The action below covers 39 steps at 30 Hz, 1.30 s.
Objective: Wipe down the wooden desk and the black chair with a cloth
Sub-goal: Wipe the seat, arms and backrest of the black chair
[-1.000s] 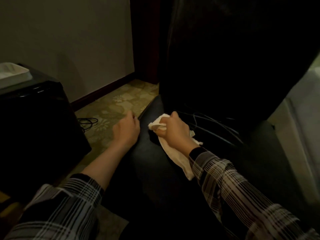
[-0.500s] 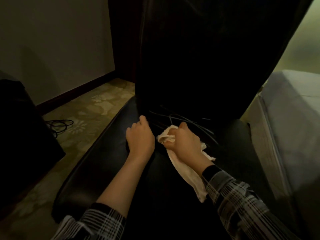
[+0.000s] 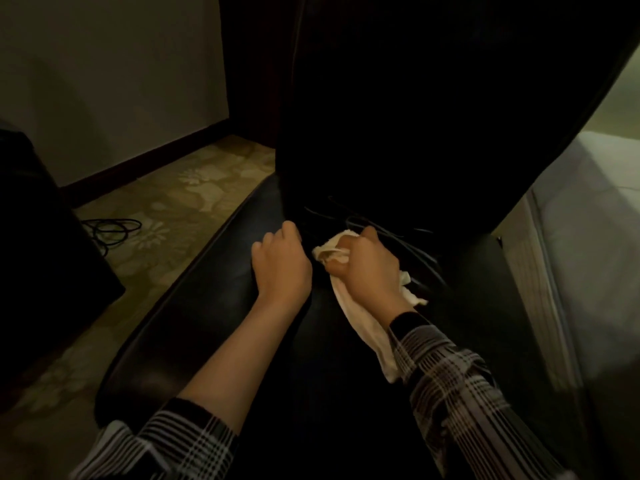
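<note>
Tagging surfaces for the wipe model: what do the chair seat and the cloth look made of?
Chair seat: looks like black leather or vinyl, smooth and semi-glossy, with a soft sheen along its left edge and creases near the backrest; real or faux cannot be told. Cloth: off-white woven fabric, matte and limp, bunched in the right hand and trailing under the wrist; probably cotton or the like.
</note>
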### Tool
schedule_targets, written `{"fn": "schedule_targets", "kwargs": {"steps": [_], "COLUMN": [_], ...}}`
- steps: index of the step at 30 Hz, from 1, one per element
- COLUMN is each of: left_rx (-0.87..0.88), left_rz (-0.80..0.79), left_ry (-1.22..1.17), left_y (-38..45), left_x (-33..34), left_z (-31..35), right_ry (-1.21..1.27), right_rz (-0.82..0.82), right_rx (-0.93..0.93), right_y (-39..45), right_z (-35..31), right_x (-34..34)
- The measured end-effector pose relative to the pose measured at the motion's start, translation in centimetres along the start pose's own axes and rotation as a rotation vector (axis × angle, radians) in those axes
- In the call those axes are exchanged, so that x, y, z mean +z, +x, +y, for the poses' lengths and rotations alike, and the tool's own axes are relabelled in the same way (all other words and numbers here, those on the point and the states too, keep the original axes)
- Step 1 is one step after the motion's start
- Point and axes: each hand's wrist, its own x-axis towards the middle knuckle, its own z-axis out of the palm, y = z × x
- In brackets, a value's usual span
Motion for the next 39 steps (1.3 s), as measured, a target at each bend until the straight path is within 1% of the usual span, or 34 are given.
{"fn": "schedule_targets", "kwargs": {"steps": [4, 7, 10, 12, 14, 18, 22, 24, 26, 29, 31, 32, 34, 36, 39], "left_rx": [0.004, 0.014, 0.020, 0.021, 0.015, 0.030, -0.003, -0.020, -0.049, -0.114, -0.139, -0.147, -0.149, -0.158, -0.142], "left_rz": [-0.016, -0.014, -0.029, -0.035, -0.040, -0.044, -0.056, -0.087, -0.146, -0.295, -0.356, -0.339, -0.192, -0.058, -0.008], "left_ry": [0.016, -0.001, 0.001, 0.018, 0.044, 0.078, 0.046, 0.043, 0.038, 0.037, 0.021, -0.015, -0.060, 0.013, 0.138], "left_y": [-0.5, -0.5, -0.2, -0.3, -0.4, -0.6, -0.6, -0.6, 0.0, 2.6, 4.9, 6.0, 7.8, 8.8, 9.6], "left_x": [-0.4, -0.4, -0.3, 0.0, 0.2, 0.3, -0.2, -0.4, -0.7, -1.8, -2.3, -2.3, -1.7, -0.6, 1.2], "left_z": [-0.1, -0.1, 0.0, 0.0, 0.0, 0.3, 0.1, 0.3, 0.3, 0.0, -0.5, -0.9, -2.1, -3.4, -4.4], "right_ry": [-0.049, -0.090, -0.007, 0.069, 0.045, -0.046, -0.106, -0.089, -0.087, -0.201, -0.222, -0.210, -0.188, -0.206, -0.242], "right_rz": [0.052, 0.044, -0.005, -0.025, -0.040, -0.017, 0.036, 0.001, -0.049, -0.074, -0.082, -0.080, -0.077, -0.106, -0.097], "right_rx": [0.046, 0.083, 0.069, -0.009, -0.067, -0.021, 0.001, 0.006, -0.026, -0.138, -0.144, -0.137, -0.137, -0.135, -0.117], "right_y": [4.6, 6.9, 5.1, 2.5, 0.9, 4.5, 6.9, 5.6, 3.7, 1.6, 1.5, 1.8, 3.0, 4.9, 8.3], "right_z": [-0.5, -0.7, -0.1, 0.8, 1.4, 0.7, -0.2, -0.3, -0.3, -0.7, -1.0, -1.1, -1.5, -2.0, -2.8], "right_x": [0.8, 1.2, 0.6, 0.1, 0.0, 0.5, 1.4, 1.1, 0.4, -0.5, -0.6, -0.4, 0.3, 0.9, 1.6]}}
